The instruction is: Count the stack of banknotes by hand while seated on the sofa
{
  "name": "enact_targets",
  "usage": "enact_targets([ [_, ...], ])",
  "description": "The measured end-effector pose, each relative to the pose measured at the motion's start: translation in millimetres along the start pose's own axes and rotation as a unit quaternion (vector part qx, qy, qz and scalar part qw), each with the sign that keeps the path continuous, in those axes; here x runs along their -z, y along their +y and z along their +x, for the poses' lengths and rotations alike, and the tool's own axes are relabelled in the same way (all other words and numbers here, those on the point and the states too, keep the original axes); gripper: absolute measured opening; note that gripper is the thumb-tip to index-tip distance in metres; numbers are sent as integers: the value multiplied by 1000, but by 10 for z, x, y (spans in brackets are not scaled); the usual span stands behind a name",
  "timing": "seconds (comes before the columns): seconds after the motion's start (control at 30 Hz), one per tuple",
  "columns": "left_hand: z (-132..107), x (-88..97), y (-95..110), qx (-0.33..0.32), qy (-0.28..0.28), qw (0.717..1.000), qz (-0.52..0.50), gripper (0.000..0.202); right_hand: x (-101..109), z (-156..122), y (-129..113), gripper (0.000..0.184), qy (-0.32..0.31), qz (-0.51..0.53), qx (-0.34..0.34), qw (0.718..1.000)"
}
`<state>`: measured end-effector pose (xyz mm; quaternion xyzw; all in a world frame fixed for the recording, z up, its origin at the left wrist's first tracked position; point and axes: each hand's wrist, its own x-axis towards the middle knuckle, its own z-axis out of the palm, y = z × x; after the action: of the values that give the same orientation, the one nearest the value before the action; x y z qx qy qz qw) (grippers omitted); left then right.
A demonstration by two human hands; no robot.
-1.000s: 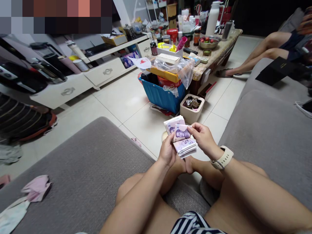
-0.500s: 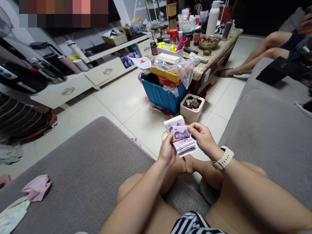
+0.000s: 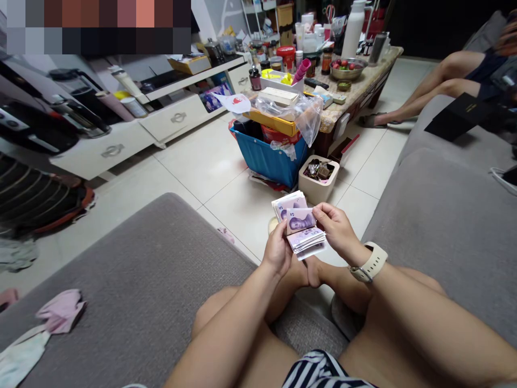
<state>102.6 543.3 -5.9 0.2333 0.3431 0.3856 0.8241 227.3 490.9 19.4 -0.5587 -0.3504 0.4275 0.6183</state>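
A stack of purple banknotes (image 3: pixel 305 240), folded over near its middle, rests in my left hand (image 3: pixel 278 250), which is closed around its left edge with the thumb on top. Part of the stack leans up and away, the other part droops toward me. Between thumb and fingers, my right hand (image 3: pixel 333 225) pinches the upper right corner of a single banknote (image 3: pixel 299 220) marked with a 5 and a portrait. That note stands raised over the fold. A pale watch (image 3: pixel 370 262) is strapped round my right wrist.
Beyond my hands stand a cream bin (image 3: pixel 317 188) with wrappers inside and a blue basket (image 3: pixel 269 159). Behind them is a crowded table (image 3: pixel 379 70). Grey sofa sections (image 3: pixel 153 269) lie on both sides. Another person's legs (image 3: pixel 440 86) rest at the far right.
The raised banknote has shifted very slightly in my fingers. Both hands stay almost in place.
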Motion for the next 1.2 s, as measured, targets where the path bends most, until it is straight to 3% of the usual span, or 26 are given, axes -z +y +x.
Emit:
enact_targets([
  [0.33,-34,-30,37,23,2,1000,-12,36,-21,-23,-72,42,-12,-5,2,1000],
  [0.7,-60,-7,52,12,-1,999,47,32,5,17,-10,35,27,-19,4,999],
  [1.2,-46,-1,31,17,-4,999,31,31,24,19,23,31,18,-57,5,998],
])
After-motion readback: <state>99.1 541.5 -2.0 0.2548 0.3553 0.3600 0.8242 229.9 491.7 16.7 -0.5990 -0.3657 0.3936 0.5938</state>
